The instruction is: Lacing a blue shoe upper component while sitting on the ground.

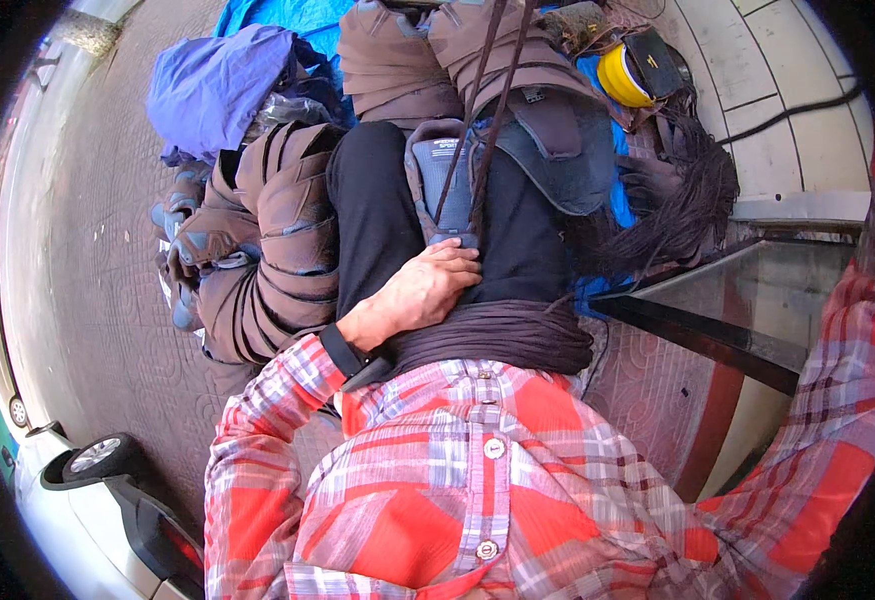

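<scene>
Shoe lies sole-up across the person's lap, at about 12 o'clock from the left hand, its grey ribbed sole worn and its dark brown laces running taut toward 12 o'clock. The left hand rests on the heel end with fingers curled over it, pressing rather than clenched. The right hand is out of sight past the checked sleeve at 3 o'clock, so I cannot tell its state. The laces look thin and waxy; pulled harder, they might slip or snap, and the shoe could roll off the smooth black trousers. Brown padded boots are heaped at 10 o'clock, soft and creased; a blue cloth bundle sits beyond
</scene>
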